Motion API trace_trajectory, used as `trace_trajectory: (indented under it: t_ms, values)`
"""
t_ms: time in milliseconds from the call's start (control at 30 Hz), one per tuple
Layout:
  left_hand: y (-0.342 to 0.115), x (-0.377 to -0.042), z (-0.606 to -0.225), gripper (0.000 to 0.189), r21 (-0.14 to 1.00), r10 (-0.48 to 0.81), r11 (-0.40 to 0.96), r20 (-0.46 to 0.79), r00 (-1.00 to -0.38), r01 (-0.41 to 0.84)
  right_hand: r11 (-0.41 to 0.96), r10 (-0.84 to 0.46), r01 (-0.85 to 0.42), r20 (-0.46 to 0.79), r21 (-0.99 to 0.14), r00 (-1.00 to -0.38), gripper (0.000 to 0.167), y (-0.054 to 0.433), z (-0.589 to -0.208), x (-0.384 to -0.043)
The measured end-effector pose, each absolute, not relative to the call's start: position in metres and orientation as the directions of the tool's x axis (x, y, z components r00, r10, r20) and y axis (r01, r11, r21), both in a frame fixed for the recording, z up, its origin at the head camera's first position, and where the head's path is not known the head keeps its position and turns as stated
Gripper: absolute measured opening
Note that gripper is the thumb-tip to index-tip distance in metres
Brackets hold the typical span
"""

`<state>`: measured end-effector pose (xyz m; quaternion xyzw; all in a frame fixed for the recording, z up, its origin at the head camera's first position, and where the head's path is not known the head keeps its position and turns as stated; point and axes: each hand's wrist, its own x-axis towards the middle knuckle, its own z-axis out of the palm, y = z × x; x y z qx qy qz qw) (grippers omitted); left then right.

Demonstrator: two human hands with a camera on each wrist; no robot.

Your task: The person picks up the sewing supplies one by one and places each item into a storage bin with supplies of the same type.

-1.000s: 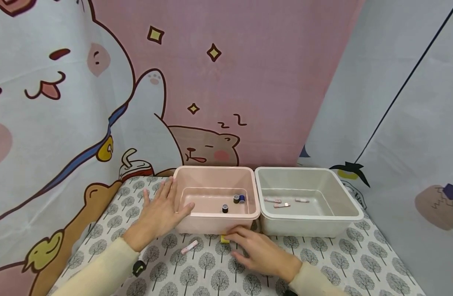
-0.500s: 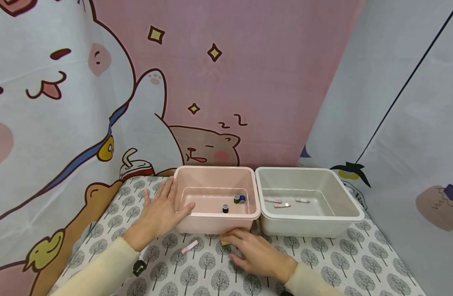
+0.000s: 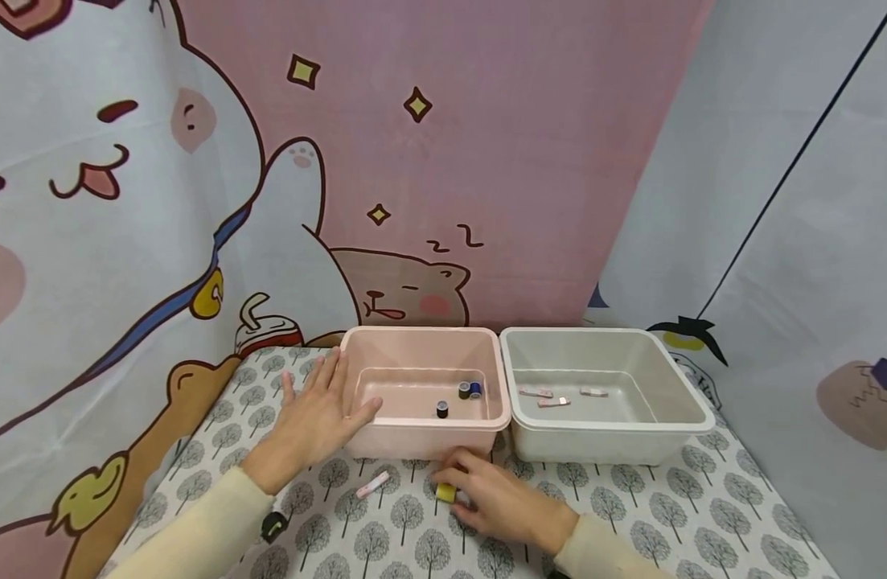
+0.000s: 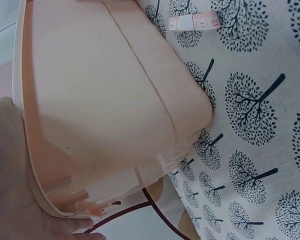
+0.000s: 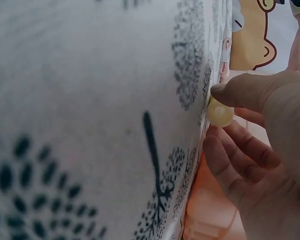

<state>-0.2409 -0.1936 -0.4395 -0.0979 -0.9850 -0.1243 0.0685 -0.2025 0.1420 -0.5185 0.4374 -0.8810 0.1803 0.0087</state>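
Observation:
My left hand [image 3: 316,426] rests against the left end of the pink bin [image 3: 421,440], fingers straight and spread, thumb over the front rim. In the left wrist view it lies along the bin's rim. In front of the same bin, my right hand [image 3: 497,498] pinches a yellow thread spool [image 3: 446,492] between thumb and fingers, low at the cloth. The right wrist view shows the spool's round end [image 5: 220,113] under the thumb. Between the hands lies a small folded measuring tape [image 3: 373,484], its printed numbers visible in the left wrist view. Dark and blue thread spools [image 3: 442,409] stand inside the pink bin.
A white bin [image 3: 609,446] stands directly right of the pink one, with 3 folded pink-and-white tapes [image 3: 554,402] on its floor. Both bins stand on a tree-print cloth [image 3: 414,555]. A cartoon-print curtain [image 3: 544,161] hangs close behind them.
The yellow spool, mostly covered by my right fingers half a second ago, now shows more and sits slightly nearer me. My left hand stays at the bin.

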Motion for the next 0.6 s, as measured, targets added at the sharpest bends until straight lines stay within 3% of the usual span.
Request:
trace_trajectory:
  t_ms: [600]
  values:
    - [-0.1933,-0.2401,-0.4388,0.114,0.232,0.178,0.949,0.161,-0.971,0.212,0.551,-0.773,-0.762,0.135,-0.34,-0.619,0.043,0.1423,-0.5198,-0.2012]
